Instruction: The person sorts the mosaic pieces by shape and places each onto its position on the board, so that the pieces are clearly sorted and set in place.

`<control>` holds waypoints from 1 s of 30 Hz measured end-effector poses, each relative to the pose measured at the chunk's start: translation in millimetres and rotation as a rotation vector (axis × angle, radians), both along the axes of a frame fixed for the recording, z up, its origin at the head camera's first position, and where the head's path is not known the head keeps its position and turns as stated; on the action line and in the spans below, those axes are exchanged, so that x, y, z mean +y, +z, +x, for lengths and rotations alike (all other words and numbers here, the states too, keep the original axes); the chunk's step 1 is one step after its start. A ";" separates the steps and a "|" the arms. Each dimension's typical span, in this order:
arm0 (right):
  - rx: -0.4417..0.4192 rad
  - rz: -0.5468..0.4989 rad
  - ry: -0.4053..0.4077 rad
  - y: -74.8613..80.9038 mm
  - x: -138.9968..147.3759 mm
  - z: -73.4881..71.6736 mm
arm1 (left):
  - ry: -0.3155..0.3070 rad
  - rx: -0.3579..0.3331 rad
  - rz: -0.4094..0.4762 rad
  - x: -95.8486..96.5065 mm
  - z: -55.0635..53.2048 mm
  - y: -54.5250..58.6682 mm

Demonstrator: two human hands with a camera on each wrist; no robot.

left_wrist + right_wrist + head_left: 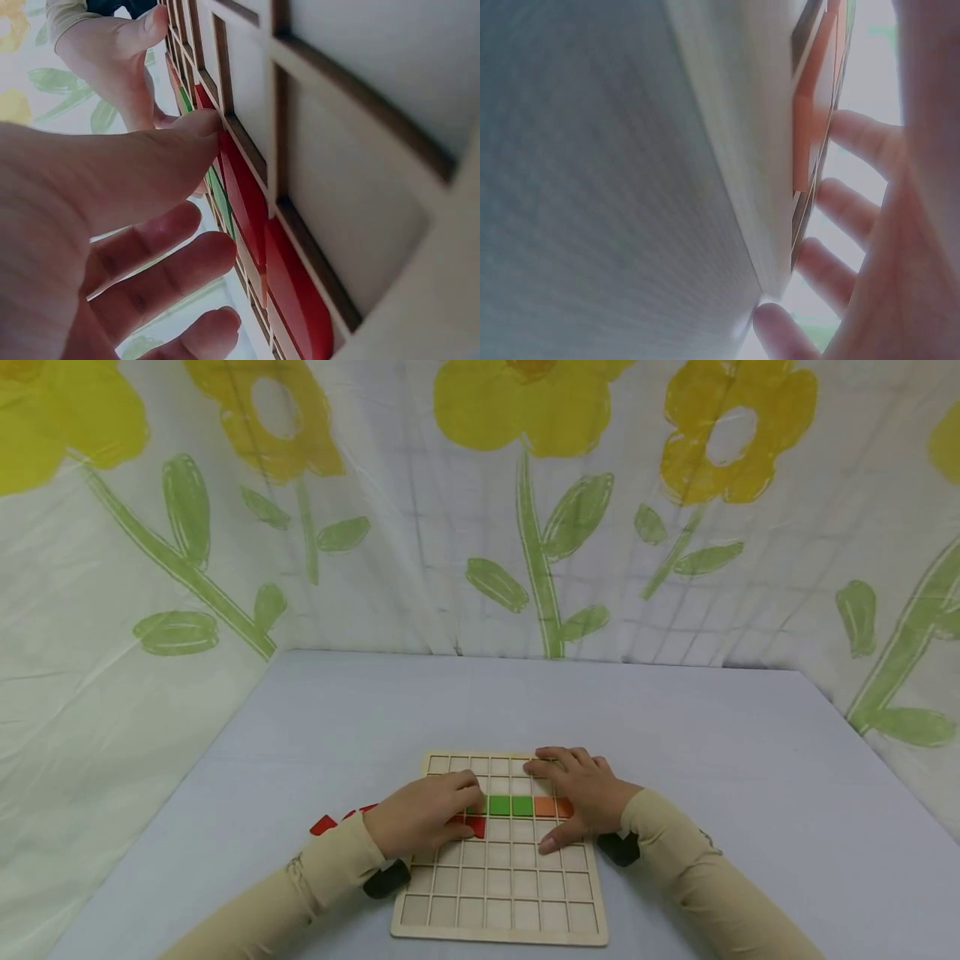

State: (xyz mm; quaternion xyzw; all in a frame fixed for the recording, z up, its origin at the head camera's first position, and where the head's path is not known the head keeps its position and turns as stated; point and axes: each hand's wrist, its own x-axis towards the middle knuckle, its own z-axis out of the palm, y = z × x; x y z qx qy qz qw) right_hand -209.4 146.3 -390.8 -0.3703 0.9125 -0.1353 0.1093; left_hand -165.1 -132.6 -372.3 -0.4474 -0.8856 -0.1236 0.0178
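Observation:
A pale wooden grid board [498, 935] lies on the table under both hands. My left hand [423, 810] is over its left side, with the thumb [199, 127] right at a row of red tiles [244, 199] set in the cells. The other left fingers are loosely bent over the row behind; the index fingertip is hidden in the wrist view. Green tiles [510, 806] and orange tiles [545, 807] sit in that row. My right hand [592, 793] is spread on the board's right side, fingertips [832, 274] along the edge, thumb over the cells below the orange tiles.
Loose red tiles [323, 824] lie on the table left of the board, partly hidden by the left wrist. The pale table [360, 710] reaches back to a hanging cloth [382, 593] printed with yellow flowers.

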 end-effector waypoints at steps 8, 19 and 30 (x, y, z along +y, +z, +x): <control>-0.028 -0.007 -0.003 2.5 -1.9 2.0 | 0.008 -0.006 -0.008 0.7 0.2 -0.4; 0.012 0.004 0.009 -1.2 -0.1 -0.9 | 0.067 0.091 0.100 -46.0 -1.2 9.1; 0.021 -0.010 0.004 -1.3 0.9 -1.1 | 0.457 -0.218 -0.006 -134.9 20.2 14.4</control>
